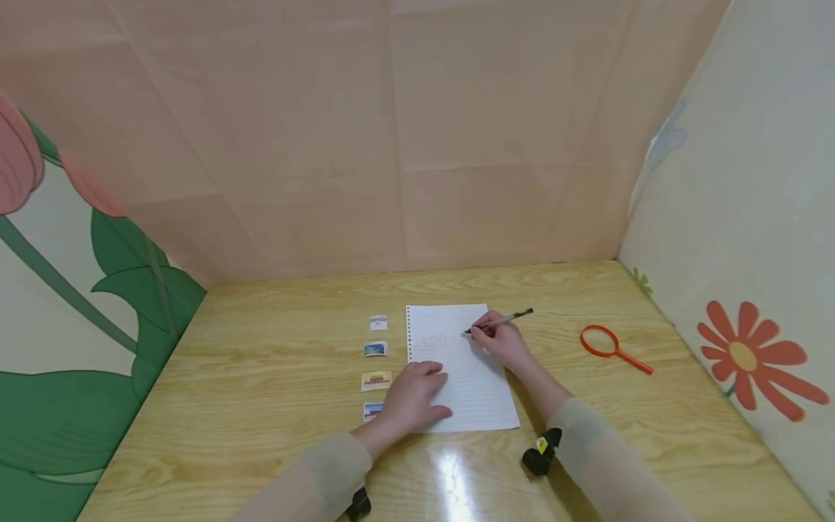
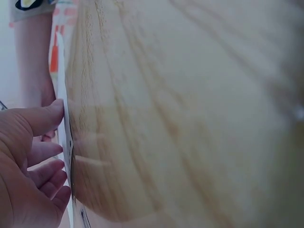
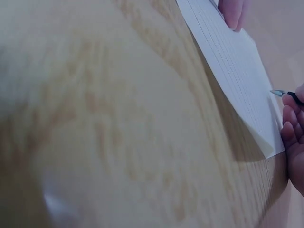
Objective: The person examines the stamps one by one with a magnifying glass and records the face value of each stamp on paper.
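A sheet of lined paper [image 1: 479,399] with punched holes down its left edge lies on the table. My right hand [image 1: 501,342] pinches a pen [image 1: 520,316], its tip at the upper right part of the sheet. Faint writing [image 1: 432,343] shows left of the tip; I cannot read it surely. Lower down, my left hand [image 1: 415,395] rests on the sheet's left side with fingers spread. In the right wrist view the pen tip [image 3: 277,92] shows just over the paper [image 3: 237,78], whose near corner curls up. The left wrist view has the left hand's thumb and fingers [image 2: 47,116] against the paper's edge.
Several small picture cards stand in a column left of the sheet, among them a landscape card [image 1: 375,349] and a yellowish card [image 1: 376,380]; the lowest is partly covered by the left hand. A red magnifying glass [image 1: 616,352] lies at the right. Walls border the wooden table [image 1: 261,406].
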Tool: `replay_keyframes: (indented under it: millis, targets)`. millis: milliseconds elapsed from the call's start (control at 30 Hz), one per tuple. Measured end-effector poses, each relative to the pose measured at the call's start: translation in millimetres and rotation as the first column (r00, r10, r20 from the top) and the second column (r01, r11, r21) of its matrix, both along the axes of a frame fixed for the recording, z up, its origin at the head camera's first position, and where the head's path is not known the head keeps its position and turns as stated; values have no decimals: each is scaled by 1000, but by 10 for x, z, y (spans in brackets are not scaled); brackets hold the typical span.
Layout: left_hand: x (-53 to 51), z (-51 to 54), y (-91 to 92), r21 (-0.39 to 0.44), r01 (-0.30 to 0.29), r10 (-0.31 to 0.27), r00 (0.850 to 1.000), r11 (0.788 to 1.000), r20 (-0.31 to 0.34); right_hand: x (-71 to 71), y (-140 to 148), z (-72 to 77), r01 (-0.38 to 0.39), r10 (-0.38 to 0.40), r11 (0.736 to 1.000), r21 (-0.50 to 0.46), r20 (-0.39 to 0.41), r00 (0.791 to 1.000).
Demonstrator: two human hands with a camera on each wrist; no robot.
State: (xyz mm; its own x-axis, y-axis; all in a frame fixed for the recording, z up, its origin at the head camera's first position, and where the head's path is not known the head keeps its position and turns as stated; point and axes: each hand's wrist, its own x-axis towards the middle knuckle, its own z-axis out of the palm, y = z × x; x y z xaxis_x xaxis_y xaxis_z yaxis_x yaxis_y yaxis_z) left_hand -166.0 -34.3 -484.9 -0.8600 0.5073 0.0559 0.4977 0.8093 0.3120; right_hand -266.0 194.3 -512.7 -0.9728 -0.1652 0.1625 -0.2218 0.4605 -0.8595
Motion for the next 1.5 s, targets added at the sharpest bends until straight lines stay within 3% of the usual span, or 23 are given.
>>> replay_keyframes:
  millis: [500,867,1200,1500]
  targets:
    - [1,-1,0,11,-7,7,1000,1000,14,24,-31,30,4,-4,999,36,11,1000]
    - [2,-5,-1,12,-6,6,1000,1000,17,42,3,-3,-79,79,995,66,3,997]
    - [4,-3,4,2,-5,5,1000,1000,12,87,25,3,14,-15,1000,22,56,998]
    - [-10,15,-4,-6,-8,8,1000,1000,30,101,21,4,-8,8,1000,28,19,1000]
